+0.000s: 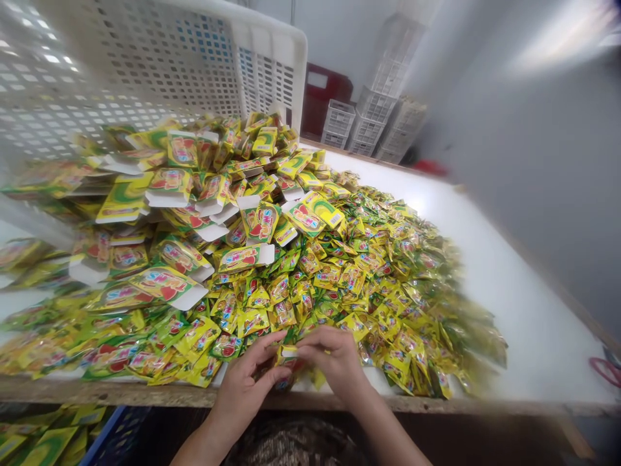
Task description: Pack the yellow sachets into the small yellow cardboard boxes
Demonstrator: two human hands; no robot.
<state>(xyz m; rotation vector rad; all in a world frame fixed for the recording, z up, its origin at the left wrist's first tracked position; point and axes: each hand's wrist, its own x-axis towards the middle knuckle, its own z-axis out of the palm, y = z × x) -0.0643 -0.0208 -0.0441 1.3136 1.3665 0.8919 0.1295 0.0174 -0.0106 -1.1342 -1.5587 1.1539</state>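
Between my two hands, close to the table's front edge, is a small yellow-green printed carton [290,353] with a white flap at its top. My left hand [250,378] grips it from the left, thumb and fingers closed on its side. My right hand [334,356] has its fingers pressed together at the carton's top right; they partly cover it. Just beyond my hands lies a wide heap of small shiny candy packets [339,278], yellow and green. Several printed cartons [169,285], some with white flaps standing out, lie on the heap's left side.
A white perforated plastic crate [272,39] lies tipped at the back left, cartons spilling from it. The white tabletop [524,323] has a wooden edge. Red-handled scissors [604,369] lie far right. Below left, a blue crate [104,437] holds cartons. Stacked crates [371,116] stand behind.
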